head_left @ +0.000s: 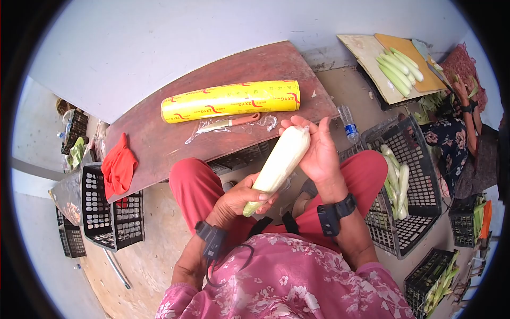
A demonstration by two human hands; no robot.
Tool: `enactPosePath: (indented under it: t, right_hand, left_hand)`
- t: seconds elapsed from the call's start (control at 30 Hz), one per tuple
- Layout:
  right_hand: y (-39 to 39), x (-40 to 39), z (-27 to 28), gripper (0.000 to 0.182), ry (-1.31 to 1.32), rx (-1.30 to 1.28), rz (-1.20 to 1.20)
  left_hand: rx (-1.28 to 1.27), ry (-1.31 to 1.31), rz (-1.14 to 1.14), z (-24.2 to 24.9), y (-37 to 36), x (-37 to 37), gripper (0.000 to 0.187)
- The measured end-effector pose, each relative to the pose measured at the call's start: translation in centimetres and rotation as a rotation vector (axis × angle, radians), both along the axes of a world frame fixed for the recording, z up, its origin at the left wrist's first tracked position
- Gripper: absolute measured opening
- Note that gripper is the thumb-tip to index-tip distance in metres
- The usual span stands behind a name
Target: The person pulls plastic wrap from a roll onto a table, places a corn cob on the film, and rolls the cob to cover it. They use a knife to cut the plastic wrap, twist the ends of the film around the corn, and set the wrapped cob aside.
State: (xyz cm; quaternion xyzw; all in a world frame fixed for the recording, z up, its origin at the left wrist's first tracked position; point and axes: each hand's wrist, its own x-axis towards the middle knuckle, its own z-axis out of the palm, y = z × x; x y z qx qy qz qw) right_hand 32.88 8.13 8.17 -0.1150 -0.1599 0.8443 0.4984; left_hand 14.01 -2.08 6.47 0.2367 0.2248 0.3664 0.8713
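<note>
A thick, pale whitish-green vegetable stalk [281,162] slants above my lap, its greener end low and to the left. My left hand [247,195] is closed around that lower end, thumb on top. Against the upper end lies my right hand [319,149], palm up with the fingers stretched out and the thumb apart. Something shiny like clear film shows near the stalk's tip. On the reddish table [239,66] in front of me are a yellow roll of wrapping film [231,101] and a knife [231,123] on crumpled clear plastic.
A red cloth [119,166] hangs over the table's left corner by a black crate [98,204]. Right of my knee, another black crate [419,159] holds several stalks [394,181]. A plastic bottle [348,125] stands nearby. More stalks [398,69] lie on boards beside a co-worker's hand [461,89].
</note>
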Motion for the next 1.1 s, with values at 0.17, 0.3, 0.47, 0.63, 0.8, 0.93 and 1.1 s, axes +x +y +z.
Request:
enactPosePath:
  t: [0.17,0.3,0.47,0.63,0.8,0.93,1.1]
  right_hand:
    - [-0.6,-0.1,0.8,0.039,-0.204,0.201,-0.113]
    - [-1.0,-0.4,0.8,0.032,-0.216,0.181,-0.156]
    - [-2.5,-1.2,1.1,0.027,-0.244,0.2,-0.088]
    - [-3.6,-2.2,0.2,0.021,-0.369,0.294,-0.106]
    - [-3.0,-2.2,0.4,0.017,-0.543,0.506,-0.257]
    - [-3.0,-1.5,0.6,0.014,-0.689,0.593,-0.309]
    - [-2.9,-1.2,0.1,0.014,-0.615,0.548,-0.311]
  left_hand:
    - [0.031,0.034,0.026,0.2,-0.2,0.2,0.064]
    - [0.126,-0.047,-0.007,-1.5,0.1,0.0,0.082]
    - [0.236,0.199,0.107,-1.1,0.4,0.3,0.08]
    - [0.392,0.611,0.256,0.8,0.7,1.4,0.072]
    - [0.178,0.453,0.179,2.5,0.2,1.3,0.068]
    - [0.145,0.372,0.193,1.7,-0.1,1.5,0.071]
    - [0.16,0.329,0.185,0.8,-0.3,1.3,0.079]
